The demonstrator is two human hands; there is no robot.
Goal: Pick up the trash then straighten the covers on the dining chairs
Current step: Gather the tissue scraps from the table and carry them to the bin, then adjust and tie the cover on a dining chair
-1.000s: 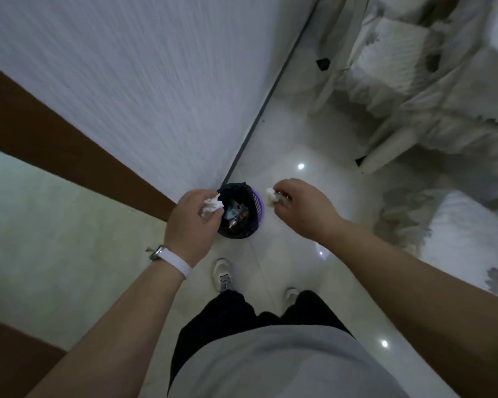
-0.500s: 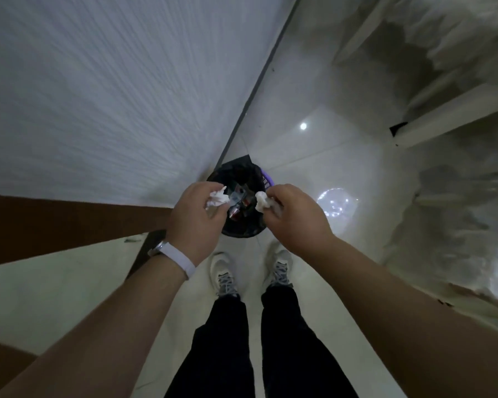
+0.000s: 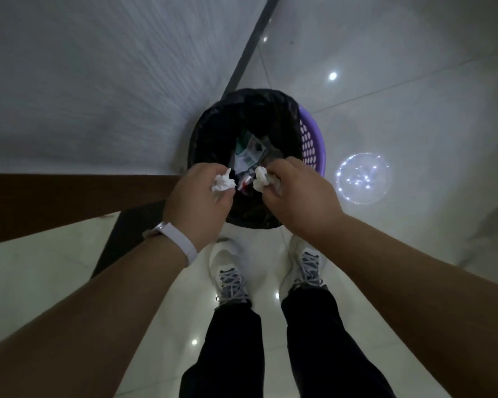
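Hands: the left hand and the right hand have closed in over the near rim of the trash bin since half a second ago. The bin now lies closer below them, and the draped chair seen to its right has left the view.
Left hand: fingers curled, pinching the left tissue wad above the bin's near-left rim.
Right hand: fingers curled round the right tissue wad, above the bin's near-right rim and just beside the other wad, not touching it.
Trash bin: a purple perforated basket lined with a black bag, with wrappers and packets lying inside.
Wristband: white, on the left wrist, on the near side of the bin.
Shoes: left shoe and right shoe, pale with grey laces, standing just short of the bin, toes toward it.
Wall: pale and textured, touching the bin's left side, with a brown band along its foot.
Floor: glossy pale tile, with a round light reflection right of the bin.
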